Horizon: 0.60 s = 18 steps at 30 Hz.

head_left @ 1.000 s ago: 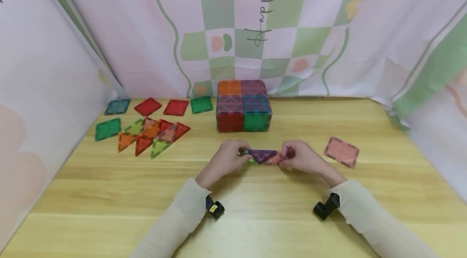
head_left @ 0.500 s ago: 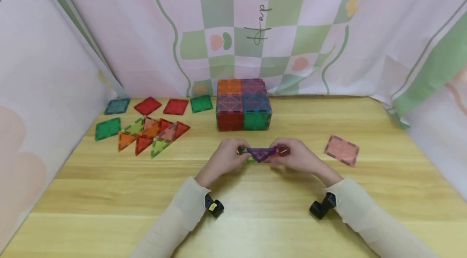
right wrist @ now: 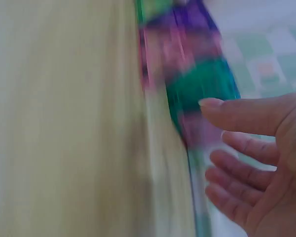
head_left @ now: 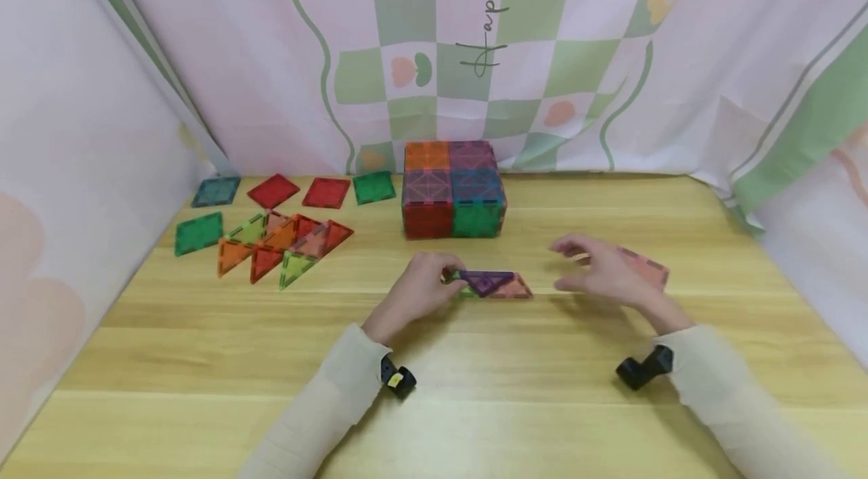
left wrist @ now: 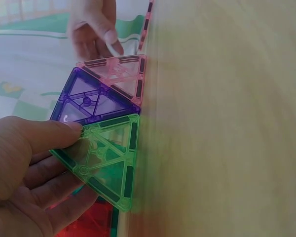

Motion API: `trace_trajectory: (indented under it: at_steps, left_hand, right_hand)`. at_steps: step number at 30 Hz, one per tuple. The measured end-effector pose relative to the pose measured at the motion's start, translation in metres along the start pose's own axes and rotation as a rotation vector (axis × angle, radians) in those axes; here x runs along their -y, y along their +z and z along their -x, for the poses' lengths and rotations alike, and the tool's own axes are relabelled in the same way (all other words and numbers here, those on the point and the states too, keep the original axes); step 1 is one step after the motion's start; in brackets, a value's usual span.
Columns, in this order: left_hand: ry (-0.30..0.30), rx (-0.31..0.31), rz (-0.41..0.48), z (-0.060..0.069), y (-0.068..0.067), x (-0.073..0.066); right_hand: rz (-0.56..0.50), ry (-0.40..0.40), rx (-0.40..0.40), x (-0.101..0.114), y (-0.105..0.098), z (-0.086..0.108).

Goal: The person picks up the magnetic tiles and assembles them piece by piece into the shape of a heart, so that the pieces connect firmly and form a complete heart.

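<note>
Left hand (head_left: 417,292) pinches the green triangle (left wrist: 108,160), thumb on its face, fingers behind. Green triangle joins edge to edge with the purple triangle (left wrist: 89,98), which joins the pink triangle (left wrist: 123,76); row of three at center of head frame, just below the block. Can't tell if the row's lower edge touches the table (head_left: 488,404).

Right hand (head_left: 603,276) is released, right of center, fingers spread apart from thumb, nothing between them; well apart from the row. It partly covers the pink square (head_left: 649,270); contact between them can't be told. Right wrist view blurred.

Block (head_left: 453,193) of colored tiles stands at upper center, orange, purple and blue on top, red and green in front. Left of frame: flat triangle patch (head_left: 274,242), orange, red, pink, light green. Around it, loose squares: blue square (head_left: 215,192), two red squares (head_left: 326,193), two green squares (head_left: 199,233). Printed cloth (head_left: 529,4) hangs behind.
</note>
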<state>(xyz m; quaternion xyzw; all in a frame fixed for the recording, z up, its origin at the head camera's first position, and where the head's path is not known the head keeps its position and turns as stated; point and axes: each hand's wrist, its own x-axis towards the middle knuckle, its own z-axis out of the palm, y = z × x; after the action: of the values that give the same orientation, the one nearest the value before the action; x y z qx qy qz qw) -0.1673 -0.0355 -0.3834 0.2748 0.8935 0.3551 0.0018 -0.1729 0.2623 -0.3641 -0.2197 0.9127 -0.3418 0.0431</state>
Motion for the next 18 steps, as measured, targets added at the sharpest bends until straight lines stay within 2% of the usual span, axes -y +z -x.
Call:
trace_trajectory:
  at_steps: [6, 9, 12, 15, 18]
  left_hand:
    - [-0.001, 0.012, -0.012, 0.0, -0.002, -0.001]
    - [-0.004, 0.016, -0.012, 0.001, -0.002, -0.002]
    - [-0.006, 0.013, -0.005, 0.001, -0.002, -0.002]
    - [-0.008, 0.008, 0.002, 0.001, -0.002, -0.001]
    - [-0.009, 0.008, 0.001, 0.001, -0.001, -0.001]
  right_hand:
    - [0.168, 0.149, 0.031, -0.044, -0.043, 0.021]
    - [0.203, 0.164, 0.052, -0.066, -0.051, 0.03]
    - [0.212, 0.165, 0.063, -0.079, -0.053, 0.036]
    - [0.226, 0.141, 0.05, -0.082, -0.053, 0.04]
    - [0.267, 0.097, 0.02, -0.077, -0.049, 0.042]
